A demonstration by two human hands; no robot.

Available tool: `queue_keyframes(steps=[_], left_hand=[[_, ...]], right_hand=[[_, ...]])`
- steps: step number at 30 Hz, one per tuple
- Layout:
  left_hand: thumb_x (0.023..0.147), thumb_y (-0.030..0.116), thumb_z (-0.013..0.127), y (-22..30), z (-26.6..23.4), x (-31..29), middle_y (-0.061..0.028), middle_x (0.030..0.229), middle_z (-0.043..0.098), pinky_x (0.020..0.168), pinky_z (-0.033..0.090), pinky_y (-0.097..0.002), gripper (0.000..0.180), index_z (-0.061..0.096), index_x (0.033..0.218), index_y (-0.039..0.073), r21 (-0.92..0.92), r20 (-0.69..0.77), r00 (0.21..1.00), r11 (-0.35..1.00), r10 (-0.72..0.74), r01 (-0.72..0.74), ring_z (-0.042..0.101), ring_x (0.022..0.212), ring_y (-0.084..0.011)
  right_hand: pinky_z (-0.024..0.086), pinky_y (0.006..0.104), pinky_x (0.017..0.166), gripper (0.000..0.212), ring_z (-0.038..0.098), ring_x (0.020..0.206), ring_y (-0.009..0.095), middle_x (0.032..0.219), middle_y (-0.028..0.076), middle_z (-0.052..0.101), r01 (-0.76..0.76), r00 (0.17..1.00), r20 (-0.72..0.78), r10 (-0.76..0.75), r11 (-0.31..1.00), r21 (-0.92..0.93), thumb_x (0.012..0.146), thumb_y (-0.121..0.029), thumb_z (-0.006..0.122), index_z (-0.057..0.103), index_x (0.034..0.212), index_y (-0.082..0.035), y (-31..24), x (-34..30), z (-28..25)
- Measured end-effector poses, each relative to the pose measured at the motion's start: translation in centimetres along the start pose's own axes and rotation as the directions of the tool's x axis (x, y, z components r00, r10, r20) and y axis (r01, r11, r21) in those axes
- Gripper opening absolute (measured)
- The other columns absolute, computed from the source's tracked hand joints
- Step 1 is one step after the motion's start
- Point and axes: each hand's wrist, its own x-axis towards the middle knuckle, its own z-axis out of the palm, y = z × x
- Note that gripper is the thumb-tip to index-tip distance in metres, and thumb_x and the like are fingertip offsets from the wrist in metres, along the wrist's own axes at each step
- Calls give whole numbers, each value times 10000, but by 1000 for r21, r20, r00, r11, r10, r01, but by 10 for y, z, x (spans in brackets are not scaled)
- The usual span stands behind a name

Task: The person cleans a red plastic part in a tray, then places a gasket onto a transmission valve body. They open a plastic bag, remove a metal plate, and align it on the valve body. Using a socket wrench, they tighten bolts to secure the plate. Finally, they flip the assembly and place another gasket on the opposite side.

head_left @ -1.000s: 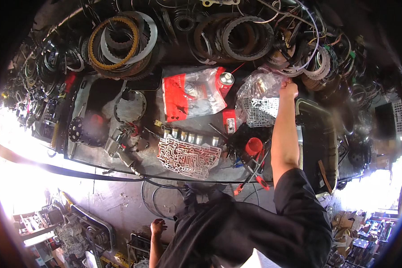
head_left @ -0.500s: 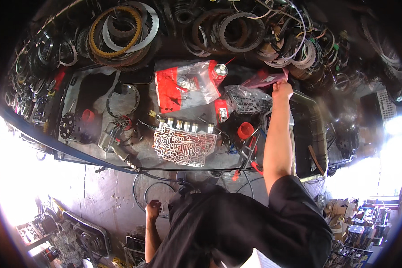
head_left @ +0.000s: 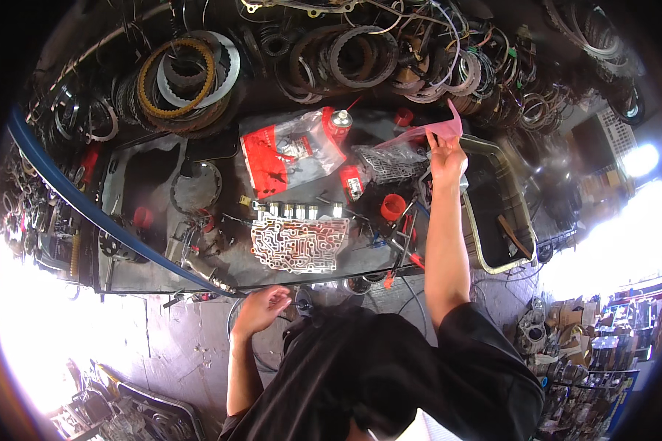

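Note:
My right hand point(head_left: 447, 159) grips a pink translucent plastic bag point(head_left: 449, 125) between thumb and fingers, at the bench's right side. Part of the bag trails left, above a second grey channelled valve body plate point(head_left: 393, 163) partly covered in clear plastic. Below the bench's front edge, my left hand point(head_left: 263, 310) hangs in the air with its fingers loosely bent and apart, and no object shows in it. Nearest to it on the bench lies a silver valve body point(head_left: 299, 244), with a row of metal solenoids point(head_left: 301, 212) along its far edge.
A red-and-clear plastic bag point(head_left: 268, 162), a spray can point(head_left: 340, 125) and a red cup point(head_left: 393, 206) stand or lie mid-bench. At right is a metal oil pan point(head_left: 526, 220). Ringed clutch plates point(head_left: 364, 55) pile up behind. A blue hose point(head_left: 125, 234) crosses the left side.
The right hand has come nearer with the pink bag, whose end now stands up. My left hand has risen toward the bench edge. The whole view has shifted somewhat.

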Motion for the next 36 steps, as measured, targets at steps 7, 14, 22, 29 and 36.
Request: queue_keyframes(steps=[7, 14, 22, 29, 36], left_hand=[[1016, 234, 678, 85, 29, 88, -77, 1256, 681, 882, 573, -349, 421, 587, 1375, 35, -696, 112, 963, 711, 245, -100, 694, 1055, -206], [1016, 253, 659, 158, 89, 159, -150, 1309, 645, 1004, 565, -415, 457, 560, 1362, -30, -912, 390, 920, 161, 48, 378, 661, 1169, -270], [906, -12, 743, 159, 110, 146, -80, 1182, 722, 969, 515, -333, 337, 660, 1233, -6, -884, -145, 988, 441, 57, -155, 671, 1058, -177], [920, 49, 769, 164, 117, 147, -47, 1085, 731, 906, 512, -291, 321, 659, 1210, -35, -576, -246, 956, 769, 158, -276, 651, 951, -124], [913, 53, 776, 165, 117, 142, -41, 1095, 722, 888, 505, -272, 336, 662, 1219, -26, -462, -254, 941, 827, 222, -319, 639, 953, -112]], right_hand=[[304, 653, 1219, 504, 456, 1427, 382, 1497, 189, 517, -73, 941, 333, 55, 996, 42, 1012, -134, 555, 434, 1460, 61, -47, -96, 36], [391, 546, 1176, 524, 490, 1418, 354, 1499, 167, 548, -264, 871, 462, 165, 951, 159, 972, -129, 574, 483, 1466, 20, -103, -184, 15], [558, 429, 957, 398, 689, 1127, 277, 1293, 155, 681, -197, 971, 72, 228, 935, -295, 1064, -269, 523, 541, 1372, -17, -155, -202, -56], [578, 298, 785, 432, 682, 868, 170, 1043, 126, 695, 38, 993, 99, 63, 631, -775, 907, 3, 736, 535, 1289, -1, -170, -199, -94], [544, 292, 844, 570, 677, 940, 159, 1064, 67, 702, -78, 993, -7, 117, 617, -783, 863, 31, 743, 512, 1385, 25, -161, -191, -108]])
